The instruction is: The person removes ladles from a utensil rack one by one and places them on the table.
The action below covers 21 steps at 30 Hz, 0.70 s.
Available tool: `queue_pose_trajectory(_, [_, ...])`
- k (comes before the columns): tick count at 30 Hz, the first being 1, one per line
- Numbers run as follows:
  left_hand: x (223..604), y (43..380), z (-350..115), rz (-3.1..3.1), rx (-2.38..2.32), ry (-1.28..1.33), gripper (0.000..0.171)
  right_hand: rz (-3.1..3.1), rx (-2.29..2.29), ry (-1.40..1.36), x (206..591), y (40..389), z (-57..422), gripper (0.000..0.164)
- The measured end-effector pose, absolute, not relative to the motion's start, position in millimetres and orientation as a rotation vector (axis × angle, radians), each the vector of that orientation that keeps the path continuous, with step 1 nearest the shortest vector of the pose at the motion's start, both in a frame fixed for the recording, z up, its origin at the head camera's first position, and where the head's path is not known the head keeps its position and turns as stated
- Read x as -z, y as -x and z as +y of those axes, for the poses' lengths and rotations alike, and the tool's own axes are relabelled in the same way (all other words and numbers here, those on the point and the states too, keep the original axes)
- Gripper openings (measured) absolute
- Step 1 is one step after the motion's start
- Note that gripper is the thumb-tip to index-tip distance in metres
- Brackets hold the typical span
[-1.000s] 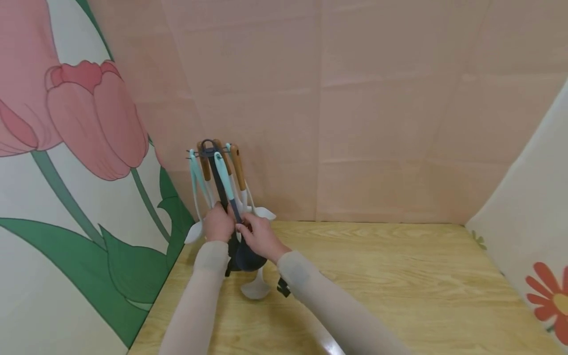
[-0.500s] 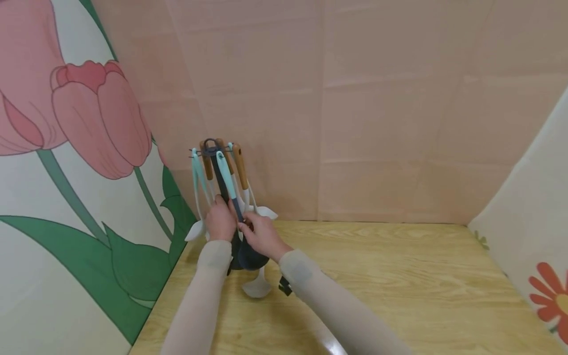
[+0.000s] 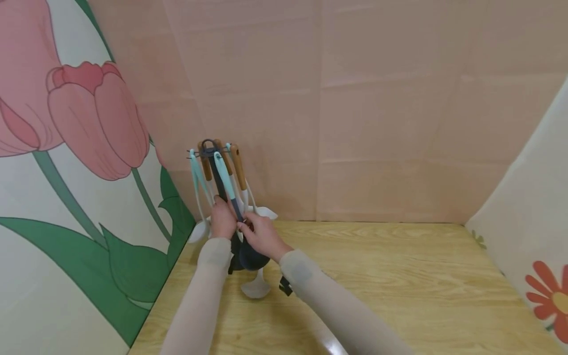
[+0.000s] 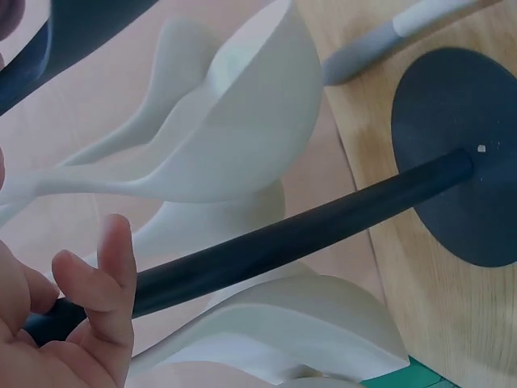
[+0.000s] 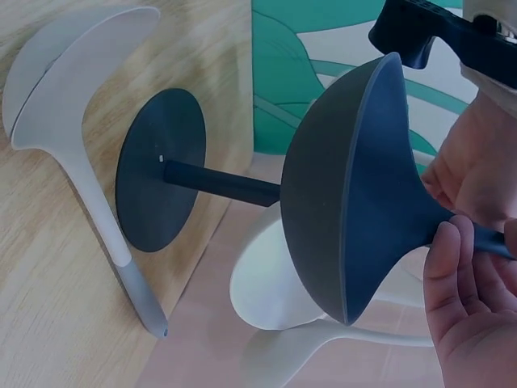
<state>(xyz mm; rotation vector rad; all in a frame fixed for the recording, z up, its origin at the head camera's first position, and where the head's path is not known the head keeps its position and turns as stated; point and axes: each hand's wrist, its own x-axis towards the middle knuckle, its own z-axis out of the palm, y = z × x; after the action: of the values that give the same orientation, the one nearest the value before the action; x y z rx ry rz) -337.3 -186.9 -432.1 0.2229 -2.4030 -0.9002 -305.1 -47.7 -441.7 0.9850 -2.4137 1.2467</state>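
Left hand (image 3: 224,220) grips the pole (image 4: 266,243), and the right hand (image 3: 264,235) is pinching the ladle (image 5: 367,194) by its neck, on the pole's near side, left on the table (image 3: 390,276). I'd brace the pole firmly and handle the ladle gently so nothing swings.

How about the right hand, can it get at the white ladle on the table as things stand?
Probably not: the right hand is pinching the dark ladle. If it let go, likely yes, as the white ladle lies close by on the table with nothing seen on top.
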Motion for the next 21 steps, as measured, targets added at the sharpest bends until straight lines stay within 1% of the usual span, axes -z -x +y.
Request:
queue_pose_trajectory(10, [431.5, 336.1, -188.7, -2.438, 0.891, -0.156, 0.04, -2.412, -1.224, -1.005, 439.9, 304.1, -47.5, 0.013])
queue_pose_trajectory(21, [429.6, 336.1, -187.6, -2.519, 0.817, -0.21, 0.045, -2.445, -1.075, -0.979, 436.9, 296.4, -48.6, 0.014])
